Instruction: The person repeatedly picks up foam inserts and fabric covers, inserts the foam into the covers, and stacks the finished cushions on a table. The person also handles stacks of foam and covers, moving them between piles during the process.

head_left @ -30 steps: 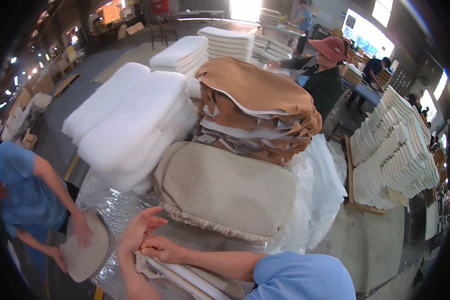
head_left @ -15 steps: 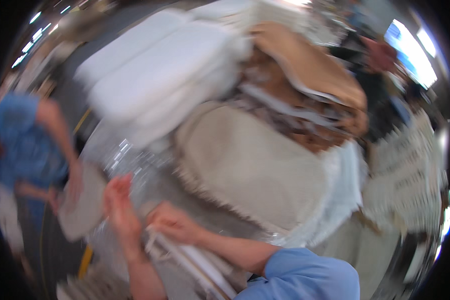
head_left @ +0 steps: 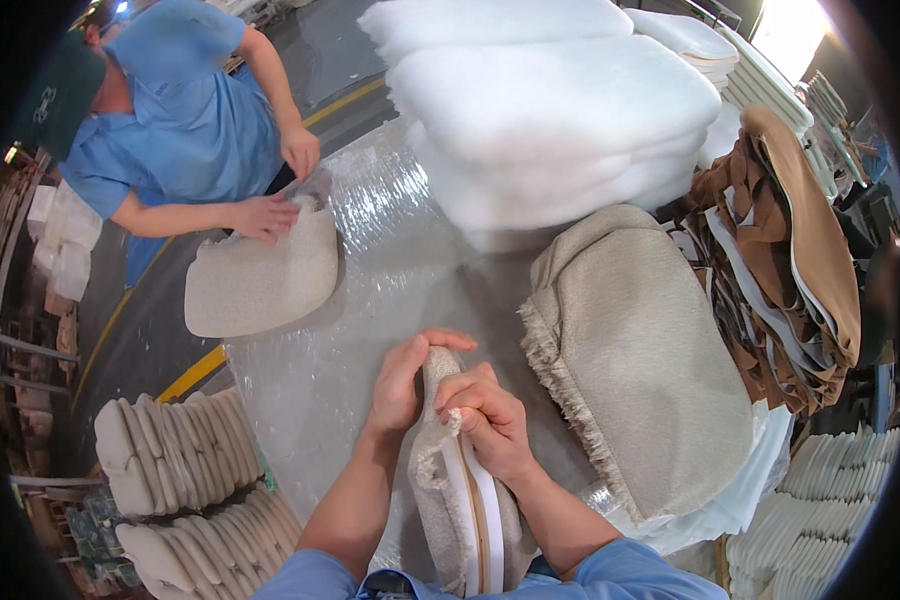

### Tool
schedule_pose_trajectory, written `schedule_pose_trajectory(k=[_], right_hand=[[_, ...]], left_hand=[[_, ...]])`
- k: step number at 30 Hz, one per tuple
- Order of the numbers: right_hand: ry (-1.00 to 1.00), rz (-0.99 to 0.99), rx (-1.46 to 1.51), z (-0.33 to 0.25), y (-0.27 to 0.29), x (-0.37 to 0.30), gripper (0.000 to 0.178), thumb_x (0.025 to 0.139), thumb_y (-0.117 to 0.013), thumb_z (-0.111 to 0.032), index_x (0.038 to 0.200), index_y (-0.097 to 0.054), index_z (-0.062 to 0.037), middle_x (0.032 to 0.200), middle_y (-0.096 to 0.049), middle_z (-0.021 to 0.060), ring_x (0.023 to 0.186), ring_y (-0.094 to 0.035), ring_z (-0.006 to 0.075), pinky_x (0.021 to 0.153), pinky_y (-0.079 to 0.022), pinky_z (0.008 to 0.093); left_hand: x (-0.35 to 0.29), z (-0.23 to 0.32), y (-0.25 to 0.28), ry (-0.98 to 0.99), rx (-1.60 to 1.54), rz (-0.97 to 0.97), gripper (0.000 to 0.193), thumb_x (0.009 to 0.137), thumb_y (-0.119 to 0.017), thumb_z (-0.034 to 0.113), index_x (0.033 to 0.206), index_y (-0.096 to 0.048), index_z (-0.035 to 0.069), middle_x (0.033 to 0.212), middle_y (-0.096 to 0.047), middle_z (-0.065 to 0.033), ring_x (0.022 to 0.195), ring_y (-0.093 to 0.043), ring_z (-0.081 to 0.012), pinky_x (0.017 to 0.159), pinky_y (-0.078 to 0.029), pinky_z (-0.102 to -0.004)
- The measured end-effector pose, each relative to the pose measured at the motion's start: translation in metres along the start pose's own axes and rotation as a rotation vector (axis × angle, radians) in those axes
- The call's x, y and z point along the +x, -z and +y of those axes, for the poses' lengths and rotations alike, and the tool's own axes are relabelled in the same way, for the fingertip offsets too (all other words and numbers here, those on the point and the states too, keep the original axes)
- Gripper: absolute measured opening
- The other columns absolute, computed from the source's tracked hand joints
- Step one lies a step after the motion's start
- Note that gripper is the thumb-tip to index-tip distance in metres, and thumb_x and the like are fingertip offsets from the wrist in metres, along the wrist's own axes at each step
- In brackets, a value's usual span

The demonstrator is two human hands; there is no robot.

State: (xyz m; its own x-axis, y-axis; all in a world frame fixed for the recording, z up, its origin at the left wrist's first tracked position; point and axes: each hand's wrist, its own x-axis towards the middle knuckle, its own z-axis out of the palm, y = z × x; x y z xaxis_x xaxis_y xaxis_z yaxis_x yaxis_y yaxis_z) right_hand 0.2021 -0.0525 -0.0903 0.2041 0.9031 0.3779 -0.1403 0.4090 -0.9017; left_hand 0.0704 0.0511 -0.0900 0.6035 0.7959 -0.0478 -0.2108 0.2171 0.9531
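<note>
I hold a seat cushion [head_left: 432,530] on its edge in front of my body. Its beige woven cover has a frayed rim, and a white layer and a thin brown board edge show along the side. My left hand [head_left: 402,385] cups the cushion's far end, fingers bent over the top. Close beside it, my right hand [head_left: 488,420] is closed on the cover's loose edge, knuckles up. To the right lies a stack of beige fabric pieces [head_left: 650,350] with a fringed edge.
A plastic-covered table [head_left: 370,290] carries white padding sheets [head_left: 560,100] and brown fabric pieces [head_left: 805,230]. Across at the left, a co-worker in blue [head_left: 185,110] handles another beige cushion [head_left: 265,280]. Rows of cushions [head_left: 175,450] stand at lower left, pale panels [head_left: 820,520] at lower right.
The head view has swung left and steadied from blur. My left hand, raised off the cushion before, now rests over its far end. My right hand stays on the cover's edge.
</note>
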Motion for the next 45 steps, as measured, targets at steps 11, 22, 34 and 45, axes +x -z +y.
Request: schedule_pose_trajectory(k=[11,22,34,45], right_hand=[[0.054,0.034,0.065,0.006,-0.011,-0.004,0.023,0.109,-0.059,-0.025,0.094,-0.061,-0.0076,0.104,-0.065,0.0023,0.105,-0.057,0.0212,0.113,-0.038,0.0431],[0.162,0.053,0.002,-0.004,-0.012,-0.008,0.032,0.11,-0.056,-0.035,0.093,-0.058,-0.0083,0.102,-0.063,0.001,0.101,-0.055,0.0212,0.108,-0.036,0.0437],[0.084,0.009,-0.022,-0.005,-0.004,-0.004,0.024,0.108,-0.06,-0.028,0.096,-0.064,-0.0078,0.105,-0.067,0.0015,0.1,-0.055,0.0207,0.101,-0.038,0.0392],[-0.249,-0.051,0.151,0.018,0.037,0.137,0.059,0.115,-0.033,-0.054,0.131,-0.066,-0.0078,0.127,-0.067,0.0091,0.118,-0.058,0.0205,0.107,-0.045,0.0398]], left_hand=[[0.003,0.043,-0.018,0.07,0.314,-0.034,0.039,0.104,-0.054,0.033,0.111,-0.071,-0.002,0.104,-0.068,-0.0095,0.101,-0.063,-0.0197,0.094,-0.05,-0.0351],[0.0,0.049,-0.028,0.115,0.298,-0.076,0.025,0.106,-0.056,0.018,0.121,-0.067,0.001,0.101,-0.061,-0.0049,0.099,-0.057,-0.013,0.091,-0.046,-0.0289],[-0.002,0.022,-0.007,0.136,0.268,-0.003,0.048,0.109,-0.057,0.045,0.127,-0.061,0.001,0.124,-0.059,-0.0088,0.118,-0.054,-0.0185,0.104,-0.041,-0.0325],[-0.007,0.024,-0.018,0.176,0.114,0.103,0.093,0.093,-0.082,0.043,0.166,-0.034,0.012,0.15,-0.05,-0.0163,0.128,-0.055,-0.0258,0.107,-0.045,-0.0387]])
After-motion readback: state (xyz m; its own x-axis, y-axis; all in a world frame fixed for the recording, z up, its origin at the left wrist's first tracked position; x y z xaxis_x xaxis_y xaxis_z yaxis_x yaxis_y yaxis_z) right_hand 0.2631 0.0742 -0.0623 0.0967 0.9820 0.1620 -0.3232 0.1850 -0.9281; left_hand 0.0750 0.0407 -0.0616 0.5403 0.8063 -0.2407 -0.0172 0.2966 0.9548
